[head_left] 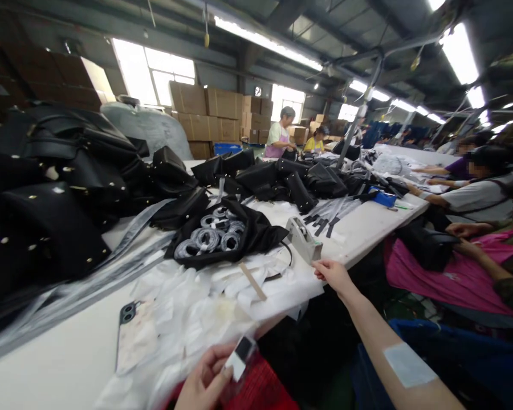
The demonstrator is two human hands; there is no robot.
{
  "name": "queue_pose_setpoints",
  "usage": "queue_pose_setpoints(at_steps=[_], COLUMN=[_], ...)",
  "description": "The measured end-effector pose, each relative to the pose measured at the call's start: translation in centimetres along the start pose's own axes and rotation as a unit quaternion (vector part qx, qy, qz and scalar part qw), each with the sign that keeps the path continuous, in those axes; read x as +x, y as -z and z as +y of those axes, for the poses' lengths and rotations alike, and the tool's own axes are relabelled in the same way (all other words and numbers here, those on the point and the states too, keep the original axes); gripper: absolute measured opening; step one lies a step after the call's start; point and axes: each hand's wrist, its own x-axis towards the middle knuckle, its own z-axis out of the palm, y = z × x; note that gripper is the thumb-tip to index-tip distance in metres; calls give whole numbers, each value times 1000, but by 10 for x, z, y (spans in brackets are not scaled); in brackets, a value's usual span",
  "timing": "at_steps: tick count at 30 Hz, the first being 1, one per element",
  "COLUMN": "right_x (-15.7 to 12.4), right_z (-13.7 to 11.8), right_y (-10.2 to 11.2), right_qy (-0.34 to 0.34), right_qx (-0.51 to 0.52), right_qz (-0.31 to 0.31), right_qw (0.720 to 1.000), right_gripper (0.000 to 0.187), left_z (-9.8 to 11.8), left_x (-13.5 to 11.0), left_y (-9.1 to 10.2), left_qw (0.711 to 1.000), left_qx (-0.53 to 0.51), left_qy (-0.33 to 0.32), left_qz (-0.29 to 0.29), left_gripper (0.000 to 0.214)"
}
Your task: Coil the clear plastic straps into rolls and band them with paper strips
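Observation:
My left hand [207, 376], low in the view, pinches a small clear plastic packet [240, 357] with a black and white piece inside. Further right, my right hand [334, 278] has its thumb and fingers pressed together at the front end of a grey tape dispenser [301, 239]. Whether a strip of tape lies between those fingertips is too small to tell. The dispenser stands near the table's edge. Behind it and to the left, a black bag [256, 230] lies open, with several coiled clear-and-grey straps [207, 239] in it.
A phone [137, 336] lies on the white table [47, 364] beside crumpled white wrapping [188, 307]. Black leather-like bags [64, 165] are heaped at the left and along the table. A brown strip [252, 282] rests near the edge. Co-workers [465, 245] sit along the right side.

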Motion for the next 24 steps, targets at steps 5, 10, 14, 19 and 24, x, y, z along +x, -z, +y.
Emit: queue_pose_setpoints(at_steps=[5, 10, 14, 19, 24], right_x=[-115, -177, -179, -177, -178], right_z=[-39, -53, -49, -49, -48], right_y=[-74, -115, -131, -139, -145], right_qy=[63, 44, 15, -8, 2], right_qx=[101, 137, 116, 89, 132], right_qz=[-237, -345, -362, -376, -427], right_qw=[964, 927, 925, 922, 895], right_gripper=[32, 30, 35, 41, 33], left_z=[8, 8, 7, 2, 0], left_x=[-8, -14, -21, -21, -20], left_y=[-13, -6, 1, 10, 17], left_qw=[994, 981, 973, 972, 965], left_qx=[66, 102, 123, 129, 136], left_qy=[-78, -135, -159, -172, -160], left_qz=[39, 92, 111, 96, 155], left_gripper=[44, 31, 27, 27, 30])
